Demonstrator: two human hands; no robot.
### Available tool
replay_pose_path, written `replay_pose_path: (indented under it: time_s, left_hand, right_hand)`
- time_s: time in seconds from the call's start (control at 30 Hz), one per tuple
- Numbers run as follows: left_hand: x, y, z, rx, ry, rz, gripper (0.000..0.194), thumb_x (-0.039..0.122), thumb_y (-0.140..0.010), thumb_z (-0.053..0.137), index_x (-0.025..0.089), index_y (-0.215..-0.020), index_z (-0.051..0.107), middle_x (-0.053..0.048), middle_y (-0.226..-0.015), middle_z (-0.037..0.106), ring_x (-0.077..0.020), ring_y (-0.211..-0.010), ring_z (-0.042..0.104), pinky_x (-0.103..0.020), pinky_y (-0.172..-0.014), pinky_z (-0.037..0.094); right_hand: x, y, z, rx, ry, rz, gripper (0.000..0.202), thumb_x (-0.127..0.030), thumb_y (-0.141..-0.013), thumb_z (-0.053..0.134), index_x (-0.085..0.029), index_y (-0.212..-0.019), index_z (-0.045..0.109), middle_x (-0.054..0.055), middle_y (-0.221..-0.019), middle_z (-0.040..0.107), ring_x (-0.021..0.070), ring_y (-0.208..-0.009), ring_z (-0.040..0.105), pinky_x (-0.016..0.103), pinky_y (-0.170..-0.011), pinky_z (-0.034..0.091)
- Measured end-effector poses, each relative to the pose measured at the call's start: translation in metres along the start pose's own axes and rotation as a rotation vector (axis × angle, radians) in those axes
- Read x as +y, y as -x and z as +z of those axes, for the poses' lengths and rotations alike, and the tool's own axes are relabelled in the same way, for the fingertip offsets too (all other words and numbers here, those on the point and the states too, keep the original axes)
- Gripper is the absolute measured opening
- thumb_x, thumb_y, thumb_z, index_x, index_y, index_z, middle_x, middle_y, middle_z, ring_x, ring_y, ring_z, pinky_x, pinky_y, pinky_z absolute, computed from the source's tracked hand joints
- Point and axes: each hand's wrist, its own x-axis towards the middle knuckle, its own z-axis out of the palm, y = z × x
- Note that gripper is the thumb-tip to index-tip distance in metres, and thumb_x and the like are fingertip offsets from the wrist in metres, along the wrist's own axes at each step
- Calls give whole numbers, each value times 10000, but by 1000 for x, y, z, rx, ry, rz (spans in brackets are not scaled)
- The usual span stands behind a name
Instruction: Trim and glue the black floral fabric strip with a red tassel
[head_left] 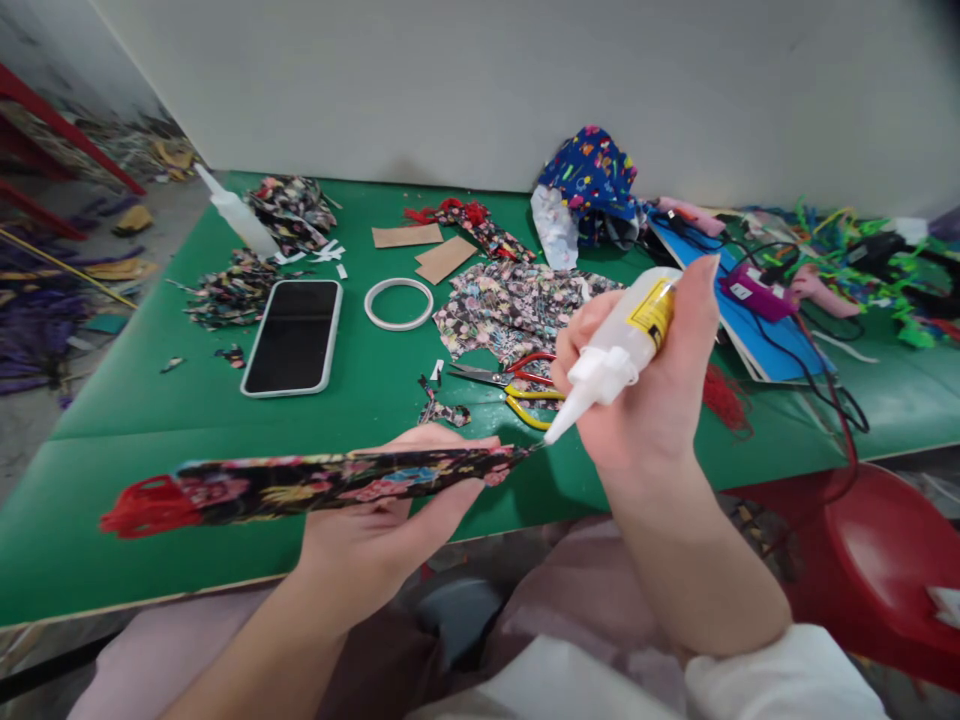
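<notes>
The left hand [390, 520] is gripping a long flat piece covered in floral fabric [337, 482], thumb on top and fingers under it, holding it level just above the near edge of the green surface [112, 420]. Its long axis is running left to right, with a red tassel [146, 507] at the far left end and the right end pointing at the right hand [645, 400]. That hand is wrapped around a white glue bottle [622, 350], tilting it down and to the left, so the nozzle tip is touching or nearly touching the piece's right end. Farther back, scissors [517, 385] are lying on the surface, then a phone [294, 336] and a white tape ring [398, 303], well apart from both hands.
</notes>
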Motion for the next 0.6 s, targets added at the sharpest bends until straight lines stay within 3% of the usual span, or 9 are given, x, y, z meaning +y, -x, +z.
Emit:
replay_pose_path:
  time_s: [0.17,0.27,0.47,0.6]
  left_hand:
    - [-3,2,6,31,63,-35,370,-44,-689,615,293,-775,743,115,-740,710,-50,-711,651,-103,-712,510]
    - [-5,1,1,14,67,-34,358,-33,-699,616,289,-790,744,98,-747,713,-70,-718,659,-136,-719,527]
    - [-20,-7,-17,-234,76,19,404,-3,-725,638,354,-885,739,55,-848,743,-131,-796,662,-216,-680,545]
    - [-31,-11,-21,-336,149,212,362,79,-776,631,332,-1024,708,-14,-951,747,-179,-820,655,-302,-713,540]
  right_hand:
    - [-16,2,11,109,-343,157,482,-598,-874,321,-236,-643,537,-29,-609,570,100,-563,594,287,-554,531]
    - [-20,4,12,90,-361,146,382,-580,-868,383,-261,-736,548,-51,-581,514,99,-541,557,328,-646,542]
    - [-34,6,0,-126,-201,-39,195,-401,-813,474,-311,-970,549,-19,-674,485,161,-744,582,373,-823,507]
    - [-46,8,0,-147,-257,-40,82,-349,-806,487,-305,-872,508,-21,-635,418,150,-674,556,335,-775,542]
